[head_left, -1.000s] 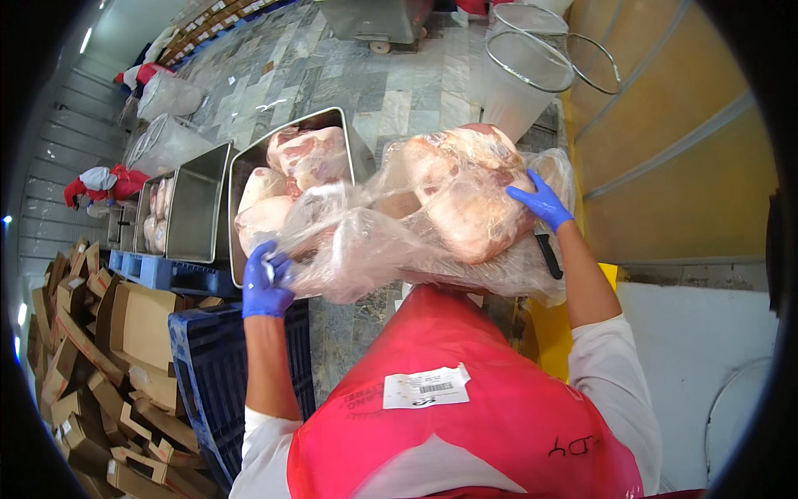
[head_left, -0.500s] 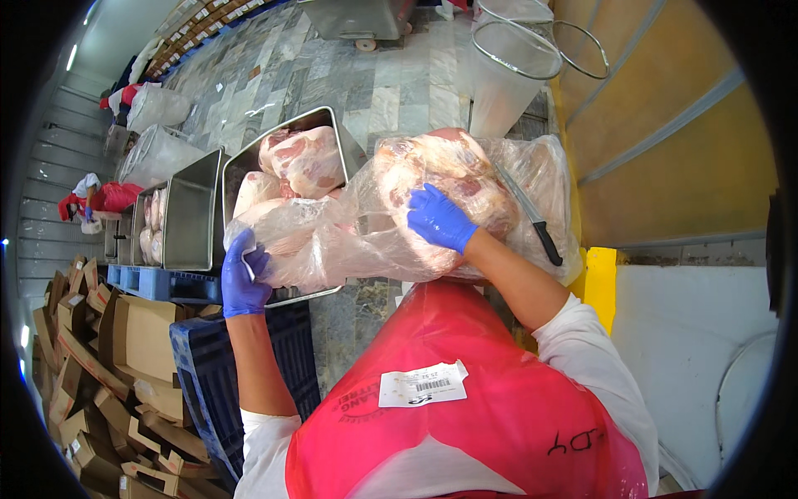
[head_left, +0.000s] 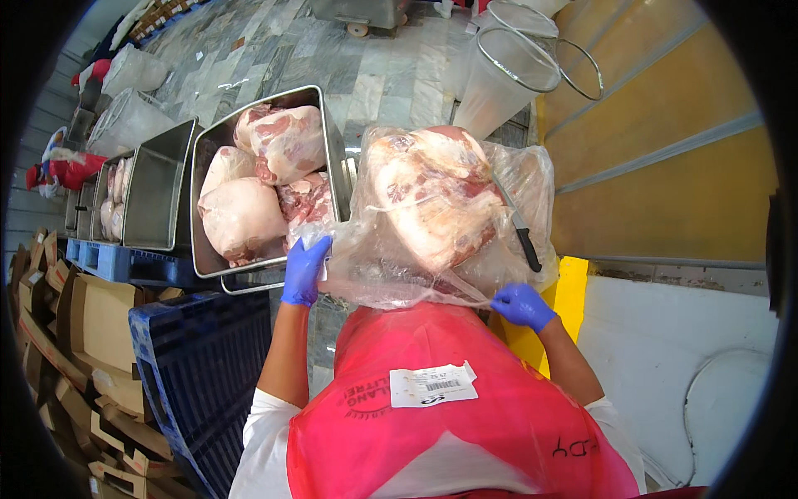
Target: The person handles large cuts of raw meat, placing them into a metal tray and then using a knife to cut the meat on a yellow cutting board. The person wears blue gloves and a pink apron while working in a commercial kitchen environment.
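In front of me a large piece of raw meat (head_left: 432, 195) lies on a clear plastic bag (head_left: 374, 266). My left hand (head_left: 305, 270), in a blue glove, grips the bag's left edge close to the metal tub. Gathered plastic at the near right corner is pinched in my right hand (head_left: 523, 306), also gloved in blue. A knife (head_left: 522, 229) with a black handle rests on the plastic to the right of the meat, apart from both hands. Several pale meat pieces (head_left: 241, 218) fill the metal tub (head_left: 199, 249) at the left.
More metal tubs (head_left: 162, 187) stand on a blue pallet (head_left: 125, 262) at the left. Another blue pallet (head_left: 199, 374) leans nearer me, beside piled cardboard boxes (head_left: 100, 333). Ringed clear bags (head_left: 511, 71) hang at the far right, by a yellowish wall panel (head_left: 665, 116). Co-workers (head_left: 71, 166) are far left.
My right hand has left the meat and moved right and nearer, now pinching plastic. My left hand has shifted right with the bag edge, uncovering the tub. The view has turned slightly.
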{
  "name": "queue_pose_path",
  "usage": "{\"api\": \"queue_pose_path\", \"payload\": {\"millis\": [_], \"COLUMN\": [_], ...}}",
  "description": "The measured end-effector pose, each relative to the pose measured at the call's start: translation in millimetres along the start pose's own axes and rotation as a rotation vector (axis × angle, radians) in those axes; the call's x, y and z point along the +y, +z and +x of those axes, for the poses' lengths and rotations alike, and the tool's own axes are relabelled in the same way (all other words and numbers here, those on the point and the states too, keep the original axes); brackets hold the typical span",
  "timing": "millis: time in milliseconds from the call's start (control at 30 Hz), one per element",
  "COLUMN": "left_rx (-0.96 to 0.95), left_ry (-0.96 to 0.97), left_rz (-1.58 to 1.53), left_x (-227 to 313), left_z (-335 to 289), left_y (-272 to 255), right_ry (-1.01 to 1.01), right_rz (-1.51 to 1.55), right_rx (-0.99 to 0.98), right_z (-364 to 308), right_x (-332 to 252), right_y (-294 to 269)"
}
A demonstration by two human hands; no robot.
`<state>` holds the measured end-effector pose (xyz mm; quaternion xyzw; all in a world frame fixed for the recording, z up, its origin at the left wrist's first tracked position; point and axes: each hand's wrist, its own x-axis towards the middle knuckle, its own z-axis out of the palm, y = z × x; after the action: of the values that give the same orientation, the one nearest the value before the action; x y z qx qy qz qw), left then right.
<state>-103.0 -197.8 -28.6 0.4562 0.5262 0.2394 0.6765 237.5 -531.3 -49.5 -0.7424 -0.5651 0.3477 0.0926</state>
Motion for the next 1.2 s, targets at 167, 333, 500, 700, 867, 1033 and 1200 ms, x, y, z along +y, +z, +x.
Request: {"api": "queue_pose_path", "payload": {"millis": [167,333,500,700,867,1033,1200], "left_rx": [0.02,0.069,0.242,0.306,0.459,0.478,-0.061], "left_ry": [0.063,0.155,0.169,0.159,0.33,0.3,-0.015], "left_rz": [0.005,0.144,0.08,0.118,0.388,0.387,-0.352], "left_x": [12.0,-9.0,-20.9,-30.6,-46.6,-43.3,-31.9], "left_z": [-5.5,-4.8,-41.4,-60.5,-25.3,-11.8,-7.5], "left_y": [-2.0,-48.3,-77.9,-92.0,-79.0,-56.3,19.4], "right_ry": [-0.16,-0.259,-0.294,-0.35,-0.528,-0.623,-0.787], "right_rz": [0.169,-0.38,-0.065,-0.075,0.191,0.329,0.132], "right_rx": [0.503,0.534,0.882,1.023,0.878,-0.101,-0.003], "right_z": [91.7,225.7,272.3,398.8,447.4,236.4,183.4], "right_x": [-58.1,-7.7,-33.0,-119.0,-66.5,-257.1,-255.4], "right_y": [-53.8,-6.1,-88.3,-198.0,-166.2,-60.6,1.5]}}
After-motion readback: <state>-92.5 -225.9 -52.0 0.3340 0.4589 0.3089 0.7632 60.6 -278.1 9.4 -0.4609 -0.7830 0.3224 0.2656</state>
